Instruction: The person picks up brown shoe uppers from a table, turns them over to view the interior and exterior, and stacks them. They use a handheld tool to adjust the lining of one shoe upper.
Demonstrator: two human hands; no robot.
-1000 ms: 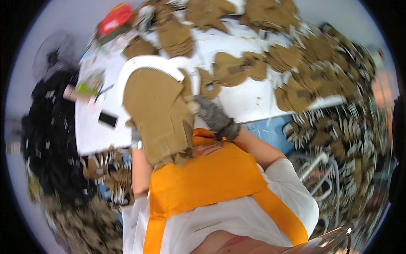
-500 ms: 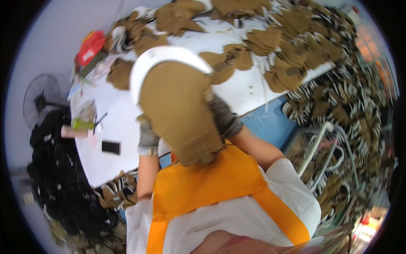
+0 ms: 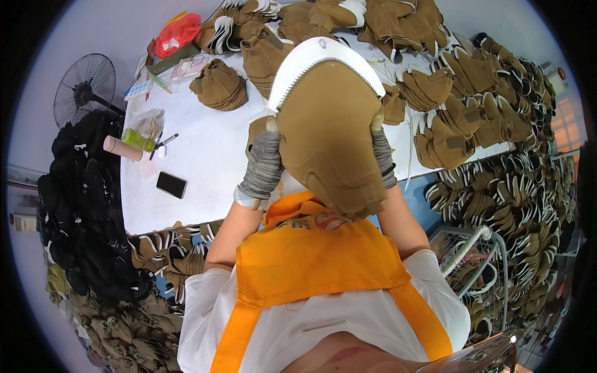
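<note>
A brown shoe upper (image 3: 329, 137) with a white, saw-toothed curved edge (image 3: 323, 50) is held up in front of my chest, over the table. My left hand (image 3: 263, 160), in a grey knitted glove with bare fingertips, grips its left side. On the opposite side my right hand (image 3: 382, 152), gloved the same way, is closed on the edge; part of it is hidden behind the piece. The white edge points away from me and the brown end hangs near my orange apron (image 3: 317, 267).
Stacks of brown uppers (image 3: 219, 86) lie on the white table (image 3: 186, 133), more at the right (image 3: 441, 140). A phone (image 3: 171, 184), a pink tumbler (image 3: 122, 148) and a red bag (image 3: 177, 36) are at left, beyond them a fan (image 3: 84, 90). A wire cart (image 3: 472, 267) stands right.
The upper has shifted right and turned more upright, its white edge now facing straight away from me. My left hand has come into fuller view at its side; the view has also swung.
</note>
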